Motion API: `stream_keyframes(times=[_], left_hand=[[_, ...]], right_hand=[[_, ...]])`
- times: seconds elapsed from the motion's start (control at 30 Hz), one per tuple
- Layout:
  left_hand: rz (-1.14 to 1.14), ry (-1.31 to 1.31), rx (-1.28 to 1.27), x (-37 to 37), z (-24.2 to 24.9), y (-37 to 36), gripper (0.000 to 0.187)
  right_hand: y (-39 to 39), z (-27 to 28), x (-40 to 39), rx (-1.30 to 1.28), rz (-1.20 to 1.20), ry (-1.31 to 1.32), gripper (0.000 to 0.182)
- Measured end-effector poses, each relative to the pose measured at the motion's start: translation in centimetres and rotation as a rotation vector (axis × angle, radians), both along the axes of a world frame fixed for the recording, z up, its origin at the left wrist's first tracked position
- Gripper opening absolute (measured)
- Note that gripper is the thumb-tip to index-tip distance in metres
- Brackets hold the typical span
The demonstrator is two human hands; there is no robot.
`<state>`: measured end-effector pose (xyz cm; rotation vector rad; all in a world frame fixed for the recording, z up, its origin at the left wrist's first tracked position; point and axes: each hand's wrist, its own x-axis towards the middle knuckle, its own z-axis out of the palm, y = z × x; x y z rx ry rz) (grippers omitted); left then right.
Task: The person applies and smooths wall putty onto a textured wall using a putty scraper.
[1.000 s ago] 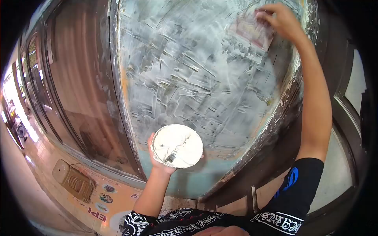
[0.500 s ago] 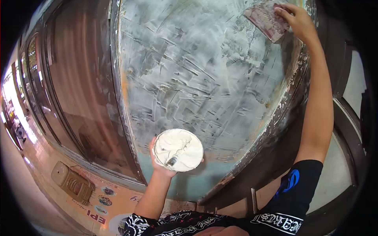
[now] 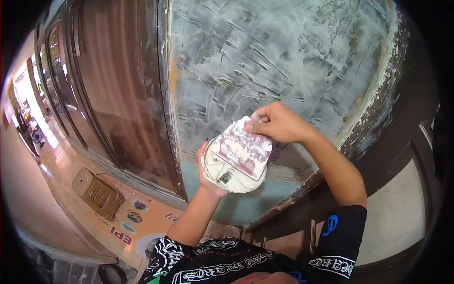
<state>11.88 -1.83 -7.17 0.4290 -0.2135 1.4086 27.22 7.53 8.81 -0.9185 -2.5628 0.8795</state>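
Note:
My left hand holds a round tub of white paste from its left side, below the middle of the view. With pinched fingers, my right hand grips the upper edge of a flat, reddish scraper smeared with white paste. The scraper lies over the tub's top, its straight lower edge across the paste. A dark mark shows in the paste near the tub's lower rim. Behind both hands is a grey-green wall panel with streaky patches of filler.
Dark-framed glass stands left of the panel. A brown plastic stool sits on the floor at lower left, beside an orange printed banner. Brown door panelling with a pale inset is at right.
My right hand has brought the scraper down from the upper right of the wall to the tub. The view has shifted, so the wall and tub appear farther right.

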Motion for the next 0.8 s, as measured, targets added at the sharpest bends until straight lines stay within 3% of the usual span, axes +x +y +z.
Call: stream_keyframes(times=[0.17,0.23,0.37,0.5,0.57,0.7,0.8], left_hand=[[0.042,0.024,-0.047,-1.0,-0.9,0.0,0.076],[0.034,0.006,-0.052,-1.1,-0.5,-0.4,0.075],[0.056,0.024,-0.065,-1.5,-1.1,-0.4,0.075],[0.088,0.018,-0.097,-1.7,-1.0,-0.6,0.075],[0.030,0.010,-0.063,-1.8,-0.7,-0.8,0.076],[0.030,0.025,-0.010,-1.9,-0.9,-0.8,0.076],[0.062,0.014,-0.110,-1.9,-0.9,-0.5,0.078]], right_hand=[[0.9,-1.7,-0.2,-0.008,-0.040,-0.010,0.021],[0.7,-1.5,-0.4,-0.208,-0.075,0.119,0.021],[1.8,-3.0,-0.6,-0.107,-0.048,0.079,0.021],[1.8,-2.8,-0.4,-0.253,-0.114,0.207,0.021],[1.4,-2.9,-0.5,-0.151,-0.132,0.144,0.020],[1.7,-3.3,-0.3,-0.268,-0.138,0.191,0.022],[2.1,-4.3,-0.1,-0.334,-0.105,0.251,0.022]])
